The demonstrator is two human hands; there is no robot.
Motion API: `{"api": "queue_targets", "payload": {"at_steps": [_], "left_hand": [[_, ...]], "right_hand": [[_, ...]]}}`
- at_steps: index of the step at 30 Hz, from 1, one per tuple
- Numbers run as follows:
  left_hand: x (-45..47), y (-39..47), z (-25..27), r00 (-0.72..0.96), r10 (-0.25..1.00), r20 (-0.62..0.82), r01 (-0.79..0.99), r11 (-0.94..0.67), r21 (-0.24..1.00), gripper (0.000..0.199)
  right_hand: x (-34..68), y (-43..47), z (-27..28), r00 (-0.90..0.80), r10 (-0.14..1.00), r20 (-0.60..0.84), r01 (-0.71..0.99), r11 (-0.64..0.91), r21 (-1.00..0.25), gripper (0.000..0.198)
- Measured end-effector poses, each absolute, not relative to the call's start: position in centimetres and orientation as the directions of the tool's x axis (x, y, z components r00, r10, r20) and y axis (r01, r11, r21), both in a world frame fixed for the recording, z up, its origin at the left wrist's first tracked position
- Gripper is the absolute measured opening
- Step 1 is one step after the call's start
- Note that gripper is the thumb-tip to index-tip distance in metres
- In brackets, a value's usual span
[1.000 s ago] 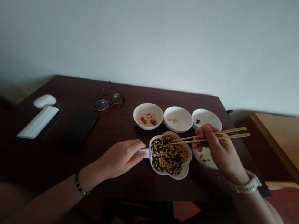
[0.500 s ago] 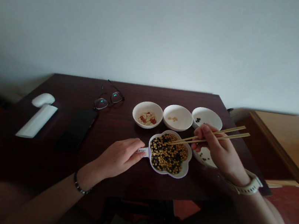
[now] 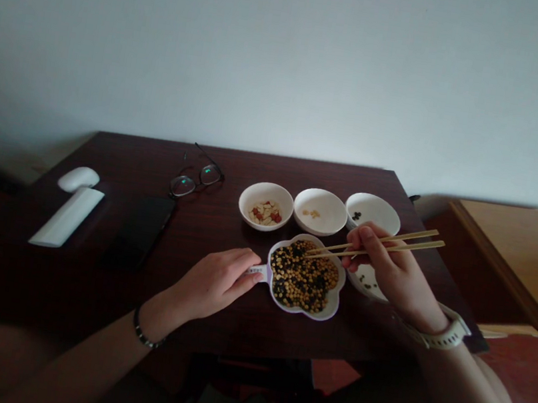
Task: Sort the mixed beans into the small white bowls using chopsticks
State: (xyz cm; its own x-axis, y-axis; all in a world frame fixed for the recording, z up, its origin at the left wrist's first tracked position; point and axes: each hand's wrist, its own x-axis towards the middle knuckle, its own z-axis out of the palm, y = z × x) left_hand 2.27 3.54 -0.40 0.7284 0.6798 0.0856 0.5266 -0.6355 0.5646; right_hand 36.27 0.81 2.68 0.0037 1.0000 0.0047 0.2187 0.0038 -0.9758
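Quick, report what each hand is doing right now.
Left hand: closed on the handle of the scalloped dish.
Right hand: closed around a pair of chopsticks, tips in the dish's beans.

My right grip (image 3: 392, 272) hides one part of the lower bowl (image 3: 368, 271). The print (image 3: 254, 271) on the handle (image 3: 265, 272) is too small to read. The right edge cuts the wooden furniture (image 3: 526, 260).

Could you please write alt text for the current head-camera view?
A person's right hand holds two chopsticks, tips at the yellow and black beans in a flower-shaped dish whose handle the left hand grips. Four white bowls stand nearby; glasses lie farther left on the dark table.
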Motion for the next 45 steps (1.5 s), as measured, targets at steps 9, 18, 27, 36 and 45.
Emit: {"api": "queue_targets", "payload": {"at_steps": [9,18,27,36,45], "left_hand": [[2.2,3.5,-0.6,0.729,0.681,0.077,0.529,-0.63,0.569,0.022],[1.9,3.5,-1.0,0.733,0.674,0.089,0.528,-0.646,0.551,0.023],[1.9,3.5,-1.2,0.733,0.674,0.096,0.523,-0.647,0.555,0.024],[2.1,3.5,-1.0,0.73,0.677,0.087,0.535,-0.647,0.543,0.024],[2.3,3.5,-0.9,0.734,0.673,0.091,0.525,-0.648,0.552,0.023]], "right_hand": [[36.2,0.6,3.2,0.018,0.999,0.047,0.116,0.045,-0.992,0.042],[36.9,1.0,3.8,0.196,0.97,0.146,-0.109,0.17,-0.979,0.037],[37.3,1.6,2.9,0.278,0.936,0.215,-0.118,0.255,-0.96,0.033],[36.3,0.4,3.5,0.051,0.996,0.078,-0.001,0.078,-0.997,0.038],[35.5,0.6,2.6,-0.06,0.998,0.036,0.198,0.047,-0.979,0.04]]}}
